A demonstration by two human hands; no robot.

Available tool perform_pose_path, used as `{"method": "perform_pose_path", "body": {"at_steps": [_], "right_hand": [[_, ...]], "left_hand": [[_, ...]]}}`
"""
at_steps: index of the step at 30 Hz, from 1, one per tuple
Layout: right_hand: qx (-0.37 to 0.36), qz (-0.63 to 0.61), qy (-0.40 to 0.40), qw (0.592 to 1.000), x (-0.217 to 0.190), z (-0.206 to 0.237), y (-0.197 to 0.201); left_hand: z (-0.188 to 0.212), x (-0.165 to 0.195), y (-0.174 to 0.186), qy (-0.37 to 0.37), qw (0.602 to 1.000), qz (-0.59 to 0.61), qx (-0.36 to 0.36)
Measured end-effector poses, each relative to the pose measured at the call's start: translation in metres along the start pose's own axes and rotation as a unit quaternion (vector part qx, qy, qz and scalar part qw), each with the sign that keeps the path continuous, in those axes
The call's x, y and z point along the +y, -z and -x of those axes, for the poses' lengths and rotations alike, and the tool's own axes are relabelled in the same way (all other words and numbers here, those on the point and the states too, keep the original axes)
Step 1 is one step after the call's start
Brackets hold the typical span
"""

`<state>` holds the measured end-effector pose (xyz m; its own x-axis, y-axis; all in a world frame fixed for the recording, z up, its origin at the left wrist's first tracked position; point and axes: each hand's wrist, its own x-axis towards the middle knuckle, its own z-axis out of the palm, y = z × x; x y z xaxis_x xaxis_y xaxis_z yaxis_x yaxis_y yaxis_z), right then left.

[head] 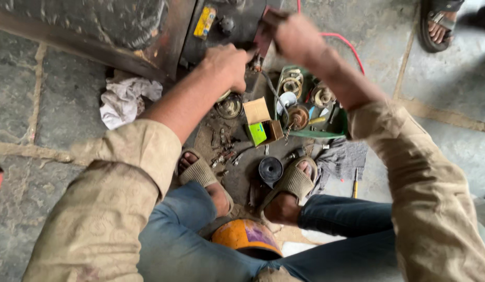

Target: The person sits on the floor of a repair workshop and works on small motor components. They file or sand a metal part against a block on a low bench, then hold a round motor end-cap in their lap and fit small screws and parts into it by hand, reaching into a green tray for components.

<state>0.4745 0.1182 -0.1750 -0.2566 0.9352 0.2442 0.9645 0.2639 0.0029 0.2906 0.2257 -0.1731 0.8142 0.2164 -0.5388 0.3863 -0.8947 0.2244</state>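
Evidently both hands are clenched, left hand [228,65] and right hand [293,35] gripping a stiff, heavy-looking metal part [260,39] at twelve o'clock

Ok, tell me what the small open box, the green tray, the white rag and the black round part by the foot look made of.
Box: thin brown cardboard, matt, with folded flaps and a green panel.
Tray: probably plastic, going by its even green, slightly glossy rim.
Rag: soft cloth, crumpled into folds, white and stained.
Round part: dark and smooth with a dull sheen; rubber, plastic or metal, hard to tell.
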Motion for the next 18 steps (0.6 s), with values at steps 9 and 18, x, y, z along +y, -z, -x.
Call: {"method": "perform_pose_path", "body": {"at_steps": [9, 18], "right_hand": [[-0.1, -0.046, -0.177, 0.978, 0.003, -0.001, 0.004], [0.019, -0.006, -0.12, 0.993, 0.0, 0.005, 0.002]], "left_hand": [[-0.004, 0.001, -0.005, 0.009, 0.999, -0.004, -0.04], [-0.007, 0.003, -0.003, 0.007, 1.0, -0.018, -0.019]]}}
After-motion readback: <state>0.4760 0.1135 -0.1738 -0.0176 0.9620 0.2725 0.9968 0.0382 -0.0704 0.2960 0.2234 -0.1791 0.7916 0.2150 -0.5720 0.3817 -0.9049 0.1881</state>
